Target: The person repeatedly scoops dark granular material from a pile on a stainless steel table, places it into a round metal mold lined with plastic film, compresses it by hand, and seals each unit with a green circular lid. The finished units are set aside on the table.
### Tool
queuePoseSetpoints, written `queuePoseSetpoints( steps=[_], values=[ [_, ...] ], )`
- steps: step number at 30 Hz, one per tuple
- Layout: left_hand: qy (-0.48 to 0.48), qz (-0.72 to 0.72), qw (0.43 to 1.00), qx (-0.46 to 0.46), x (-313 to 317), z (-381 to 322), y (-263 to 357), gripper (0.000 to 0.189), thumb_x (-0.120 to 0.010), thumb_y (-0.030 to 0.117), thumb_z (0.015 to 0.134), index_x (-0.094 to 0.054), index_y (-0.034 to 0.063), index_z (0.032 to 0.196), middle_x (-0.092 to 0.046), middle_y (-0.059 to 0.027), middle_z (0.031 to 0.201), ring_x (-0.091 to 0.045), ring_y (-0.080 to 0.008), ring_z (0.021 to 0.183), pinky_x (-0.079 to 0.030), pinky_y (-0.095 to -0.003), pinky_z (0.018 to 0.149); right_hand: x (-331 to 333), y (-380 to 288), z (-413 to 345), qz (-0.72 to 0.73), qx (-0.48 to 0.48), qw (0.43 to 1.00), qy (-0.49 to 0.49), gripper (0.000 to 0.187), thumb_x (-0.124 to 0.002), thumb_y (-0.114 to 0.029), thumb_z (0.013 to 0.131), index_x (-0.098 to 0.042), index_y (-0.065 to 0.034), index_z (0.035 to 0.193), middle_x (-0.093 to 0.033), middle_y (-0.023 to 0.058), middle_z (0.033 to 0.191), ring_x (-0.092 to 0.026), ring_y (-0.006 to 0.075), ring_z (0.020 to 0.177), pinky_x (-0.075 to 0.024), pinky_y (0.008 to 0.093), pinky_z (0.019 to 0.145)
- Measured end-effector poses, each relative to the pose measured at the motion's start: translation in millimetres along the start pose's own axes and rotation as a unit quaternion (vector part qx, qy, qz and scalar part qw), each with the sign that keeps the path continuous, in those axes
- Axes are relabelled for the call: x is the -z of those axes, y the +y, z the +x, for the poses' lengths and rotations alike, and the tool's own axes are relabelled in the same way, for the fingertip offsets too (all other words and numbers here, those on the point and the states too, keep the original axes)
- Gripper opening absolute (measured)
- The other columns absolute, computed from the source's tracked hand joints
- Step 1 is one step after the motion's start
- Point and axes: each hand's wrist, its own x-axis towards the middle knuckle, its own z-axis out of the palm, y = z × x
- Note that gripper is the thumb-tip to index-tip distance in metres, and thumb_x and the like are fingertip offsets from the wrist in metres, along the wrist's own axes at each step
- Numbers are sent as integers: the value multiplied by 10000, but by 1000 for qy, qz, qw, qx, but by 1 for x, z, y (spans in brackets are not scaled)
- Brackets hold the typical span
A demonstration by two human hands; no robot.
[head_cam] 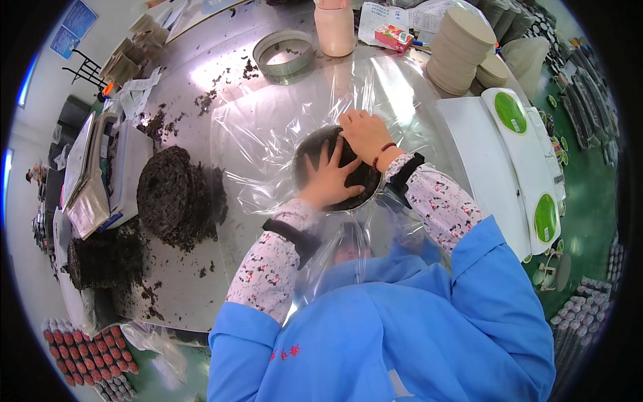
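A dark, compressed round cake [357, 177] of seaweed-like flakes lies on a sheet of clear plastic film [266, 135], with a thin pale rim around it. My left hand [329, 176] rests flat on the cake, fingers spread and nothing grasped. At the far right edge of the cake, my right hand [365, 134] has its fingers bent over the rim and appears to pinch the film there. Creases in the film run outward from that spot. Both hands cover part of the cake, so its surface is only partly visible.
Left stand a stack of dark cakes [171, 196], a dark block [105, 259] and a plastic bin [131, 163]. Beyond are an empty metal ring [283, 54] and a bottle [334, 30]. Right are stacked pale discs [458, 53] and white sheets with green labels [511, 113].
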Motion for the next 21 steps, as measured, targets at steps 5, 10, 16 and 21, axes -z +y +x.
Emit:
queuePoseSetpoints(
  steps=[5, 10, 16, 21],
  values=[
    [-23, 24, 999, -1, 0, -2, -1, 726, -650, 546, 787, -435, 347, 1451, -9, -175, 1618, 39, -486, 1455, 11, -795, 1015, 30, 2, -5, 98, -35, 994, -30, 406, -669, -329, 846, -538, -73, 1132, -569, 101, 1077, -563, 288, 1039, -444, 432, 903],
    [5, -58, 998, 28, -3, -5, -3, 728, -542, 672, 823, -421, 341, 1460, -25, -183, 1615, 37, -464, 1462, 34, -787, 1016, 111, 37, -122, 113, -37, 990, -71, 615, -667, -339, 864, -458, -38, 1358, -415, 206, 1440, -325, 393, 1371, -281, 481, 1116],
    [49, 21, 998, 22, -10, -4, 15, 765, -492, 724, 827, -403, 317, 1468, -47, -189, 1609, -8, -453, 1463, 0, -781, 1024, 71, 73, -244, 0, 12, 994, -108, 464, -630, -290, 857, -519, -61, 1245, -457, 155, 1399, -385, 349, 1332, -292, 561, 1078],
    [107, 18, 994, 31, -7, -11, 11, 781, -601, 657, 800, -379, 293, 1454, -194, -204, 1545, -144, -470, 1420, -109, -802, 996, 173, 84, -145, 200, -127, 916, 322, 198, -483, -235, 955, -553, -66, 1031, -557, 121, 1102, -588, 244, 1002, -407, 439, 1012]
  ],
)
